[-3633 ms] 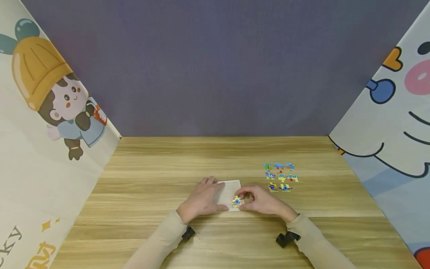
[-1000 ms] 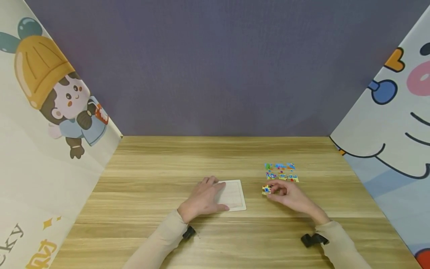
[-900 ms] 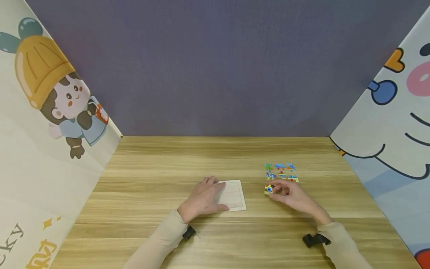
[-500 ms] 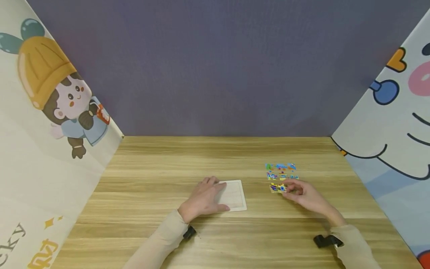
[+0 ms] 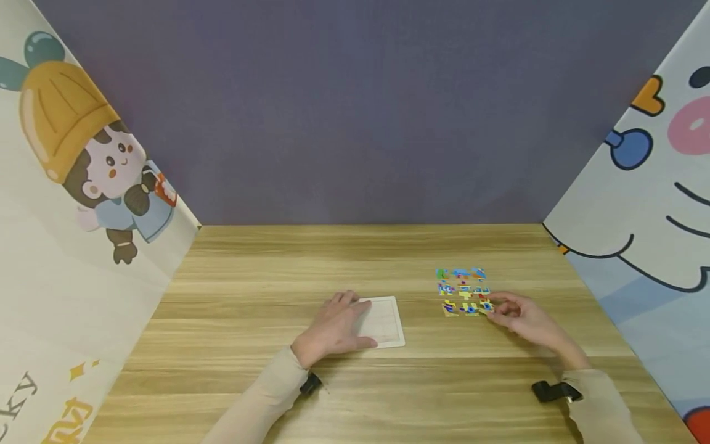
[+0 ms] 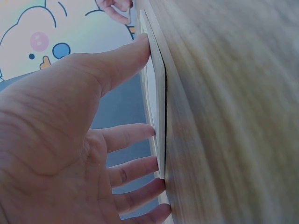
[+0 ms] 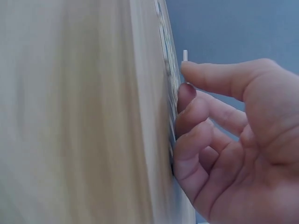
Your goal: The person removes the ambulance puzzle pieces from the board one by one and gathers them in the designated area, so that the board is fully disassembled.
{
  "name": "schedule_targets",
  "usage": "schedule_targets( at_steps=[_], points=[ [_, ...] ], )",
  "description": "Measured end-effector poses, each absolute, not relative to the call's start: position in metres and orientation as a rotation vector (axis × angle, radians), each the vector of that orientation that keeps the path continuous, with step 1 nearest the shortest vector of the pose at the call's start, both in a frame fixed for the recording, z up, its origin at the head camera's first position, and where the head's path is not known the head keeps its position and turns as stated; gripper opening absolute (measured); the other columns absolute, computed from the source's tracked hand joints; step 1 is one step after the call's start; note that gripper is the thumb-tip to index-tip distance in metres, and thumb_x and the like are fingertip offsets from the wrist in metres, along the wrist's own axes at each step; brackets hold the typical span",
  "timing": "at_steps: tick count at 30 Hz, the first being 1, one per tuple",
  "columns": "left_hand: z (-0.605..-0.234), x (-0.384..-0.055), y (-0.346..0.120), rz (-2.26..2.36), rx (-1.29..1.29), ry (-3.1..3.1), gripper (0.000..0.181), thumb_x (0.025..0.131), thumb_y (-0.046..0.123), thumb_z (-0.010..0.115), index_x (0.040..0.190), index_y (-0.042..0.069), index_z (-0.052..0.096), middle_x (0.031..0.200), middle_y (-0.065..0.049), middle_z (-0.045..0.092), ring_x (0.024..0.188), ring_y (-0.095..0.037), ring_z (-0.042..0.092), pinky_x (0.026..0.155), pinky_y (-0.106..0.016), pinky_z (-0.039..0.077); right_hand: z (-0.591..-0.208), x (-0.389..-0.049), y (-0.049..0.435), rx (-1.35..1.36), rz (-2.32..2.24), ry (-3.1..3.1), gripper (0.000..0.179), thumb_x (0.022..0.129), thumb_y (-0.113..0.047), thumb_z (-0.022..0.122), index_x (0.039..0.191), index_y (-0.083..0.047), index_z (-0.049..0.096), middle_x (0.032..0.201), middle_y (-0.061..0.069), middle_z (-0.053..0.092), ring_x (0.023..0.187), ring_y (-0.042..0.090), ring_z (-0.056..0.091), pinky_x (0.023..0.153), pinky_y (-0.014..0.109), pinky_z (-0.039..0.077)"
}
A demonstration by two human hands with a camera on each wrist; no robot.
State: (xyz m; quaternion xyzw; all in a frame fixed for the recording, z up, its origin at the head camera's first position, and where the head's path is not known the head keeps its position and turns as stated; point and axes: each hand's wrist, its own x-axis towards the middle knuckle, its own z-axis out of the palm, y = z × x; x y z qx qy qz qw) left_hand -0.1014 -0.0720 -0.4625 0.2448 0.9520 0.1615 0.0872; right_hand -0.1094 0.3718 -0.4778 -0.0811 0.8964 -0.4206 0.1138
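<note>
My left hand (image 5: pixel 334 327) lies over the left side of a shallow white puzzle tray (image 5: pixel 397 322), fingers spread and fairly straight. In the left wrist view, its thumb and fingertips touch the edge and face of the tray (image 6: pixel 160 98). On the right, my right hand (image 5: pixel 520 316) pinches a yellow jigsaw puzzle piece (image 5: pixel 486 306) with a blue round mark, between thumb and fingers. The piece is at the right end of the nearest row of puzzle pieces (image 5: pixel 449 308). Seen from the right wrist, the piece's pale edge (image 7: pixel 185 55) sticks out past the thumb, close over the table.
Several colourful puzzle pieces (image 5: pixel 461 273) lie in rows on the wooden table (image 5: pixel 266 259), right of the tray. A dark grey panel (image 5: pixel 366 111) stands behind the table. Printed cartoon panels (image 5: pixel 654 203) flank both sides.
My right hand has carried the puzzle piece from the tray rightward, past the near row, to that row's right end. My left hand has stayed on the tray.
</note>
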Motion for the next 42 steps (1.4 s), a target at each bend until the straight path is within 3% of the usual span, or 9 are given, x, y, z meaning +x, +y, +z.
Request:
schedule_targets(
  at_steps=[24, 37, 42],
  points=[
    [-0.461, -0.102, -0.075, 0.513, 0.747, 2.805, 0.086, 0.087, 0.058, 0.082, 0.154, 0.011, 0.057, 0.154, -0.016, 0.052, 0.142, -0.040, 0.049, 0.116, -0.059, 0.047, -0.480, -0.109, 0.378, -0.238, -1.093, 2.709, 0.049, 0.102, -0.026, 0.073, 0.141, 0.001, 0.062, 0.093, 0.005, 0.067, 0.075, 0.008, 0.055, 0.066, 0.024, 0.046],
    [-0.463, -0.103, -0.073, 0.525, 0.753, 2.807, 0.086, 0.086, 0.058, 0.083, 0.154, 0.011, 0.058, 0.153, -0.015, 0.053, 0.141, -0.038, 0.049, 0.115, -0.058, 0.048, -0.481, -0.104, 0.372, -0.140, -1.098, 2.740, 0.050, 0.102, -0.026, 0.073, 0.140, 0.004, 0.062, 0.089, 0.005, 0.069, 0.060, 0.008, 0.053, 0.053, 0.026, 0.046],
    [-0.466, -0.103, -0.078, 0.553, 0.764, 2.800, 0.086, 0.087, 0.059, 0.083, 0.153, 0.010, 0.058, 0.156, -0.017, 0.051, 0.144, -0.040, 0.048, 0.119, -0.060, 0.044, -0.476, -0.104, 0.364, -0.137, -1.080, 2.773, 0.048, 0.103, -0.031, 0.071, 0.139, 0.000, 0.065, 0.093, 0.005, 0.073, 0.069, 0.008, 0.057, 0.059, 0.025, 0.046]
  ],
)
